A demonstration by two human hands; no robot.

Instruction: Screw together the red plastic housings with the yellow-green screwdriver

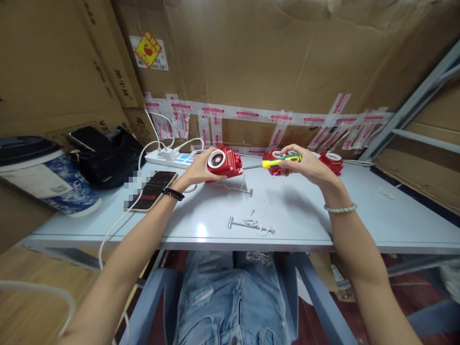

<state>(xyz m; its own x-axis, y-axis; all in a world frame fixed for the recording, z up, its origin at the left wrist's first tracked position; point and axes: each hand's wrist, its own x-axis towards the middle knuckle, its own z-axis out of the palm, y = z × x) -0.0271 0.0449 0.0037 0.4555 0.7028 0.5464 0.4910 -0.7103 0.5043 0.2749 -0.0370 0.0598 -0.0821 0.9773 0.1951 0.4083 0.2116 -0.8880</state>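
My left hand [201, 167] grips a red device [232, 164] with a round white-rimmed front, held above the table. A screwdriver [282, 161] with a yellow and green handle is in my right hand [300, 165], its shaft pointing left with the tip at the device's right side. Behind and beside my right hand, more red devices [334, 163] with white rings rest at the back of the table. Below the held device lies a metal T-shaped rod [250, 192]. Another T-shaped rod [232, 223] lies nearer the front edge, with small screws [252, 212] beside it.
A phone [154, 189] and white cable lie at the left, with a power strip [170, 157] behind. Farther left stand a large patterned cup [53, 177] and a black bag [111, 163]. Cardboard [251, 62] walls the back; a metal frame [413, 100] rises at right.
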